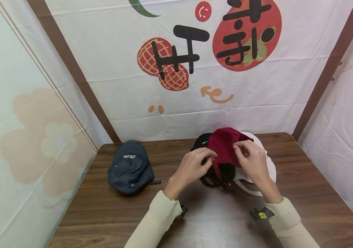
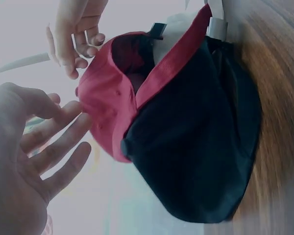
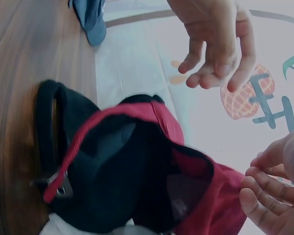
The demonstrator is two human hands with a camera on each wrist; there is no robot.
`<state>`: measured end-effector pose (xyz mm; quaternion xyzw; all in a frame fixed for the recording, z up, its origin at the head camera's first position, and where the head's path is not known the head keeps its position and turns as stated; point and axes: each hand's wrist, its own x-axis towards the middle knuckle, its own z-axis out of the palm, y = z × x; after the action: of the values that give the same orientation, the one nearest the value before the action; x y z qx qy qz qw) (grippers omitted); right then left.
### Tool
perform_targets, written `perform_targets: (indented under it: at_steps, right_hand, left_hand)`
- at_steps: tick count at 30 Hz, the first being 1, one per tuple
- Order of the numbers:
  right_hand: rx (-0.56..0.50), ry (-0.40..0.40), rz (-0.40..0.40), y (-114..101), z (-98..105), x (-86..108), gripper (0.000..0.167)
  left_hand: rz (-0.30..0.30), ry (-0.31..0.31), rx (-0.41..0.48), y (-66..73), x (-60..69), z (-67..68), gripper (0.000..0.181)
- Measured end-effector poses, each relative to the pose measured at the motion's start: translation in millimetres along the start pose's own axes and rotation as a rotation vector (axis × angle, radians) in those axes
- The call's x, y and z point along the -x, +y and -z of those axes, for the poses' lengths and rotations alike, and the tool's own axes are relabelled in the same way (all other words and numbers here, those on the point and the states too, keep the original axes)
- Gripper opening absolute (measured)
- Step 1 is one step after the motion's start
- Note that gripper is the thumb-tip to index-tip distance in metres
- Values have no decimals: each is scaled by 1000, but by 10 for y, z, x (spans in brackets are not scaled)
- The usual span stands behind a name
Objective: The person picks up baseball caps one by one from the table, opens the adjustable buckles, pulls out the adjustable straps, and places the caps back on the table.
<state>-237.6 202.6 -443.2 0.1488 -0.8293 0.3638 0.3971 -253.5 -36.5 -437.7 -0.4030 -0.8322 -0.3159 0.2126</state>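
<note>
A dark red cap [image 1: 223, 148] lies on top of a black cap [image 1: 227, 172] and a white cap [image 1: 271, 168] at the table's back right. Its strap hangs down in front, over the black cap. Above the red cap's left side is my left hand [image 1: 195, 163], fingers loosely bent and holding nothing. My right hand [image 1: 252, 160] hovers over its right side; in the right wrist view the fingertips [image 3: 250, 191] are close to the red fabric, and whether they touch is unclear. In the left wrist view the black cap [image 2: 191, 147] fills the foreground.
On the left of the brown wooden table [image 1: 96, 220] sits a navy cap [image 1: 130, 168] with white lettering. A white printed cloth [image 1: 117, 100] hangs behind the table, and more cloth [image 1: 344, 134] hangs at the right side.
</note>
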Motion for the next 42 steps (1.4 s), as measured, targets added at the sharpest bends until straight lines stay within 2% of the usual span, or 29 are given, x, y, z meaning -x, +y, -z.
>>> perform_targets:
  at_steps: [6, 18, 30, 42]
  right_hand:
    - [-56, -24, 23, -110, -70, 18, 7]
    - [-121, -58, 40, -267, -185, -5, 9]
    - [-150, -155, 48, -393, -342, 36, 9]
    - [-194, -248, 69, -508, -578, 105, 12]
  left_hand:
    - [6, 27, 4, -49, 69, 113, 18]
    - [81, 74, -12, -173, 270, 397, 19]
    - [143, 107, -37, -249, 490, 599, 17]
    - [176, 127, -100, -332, 674, 763, 18]
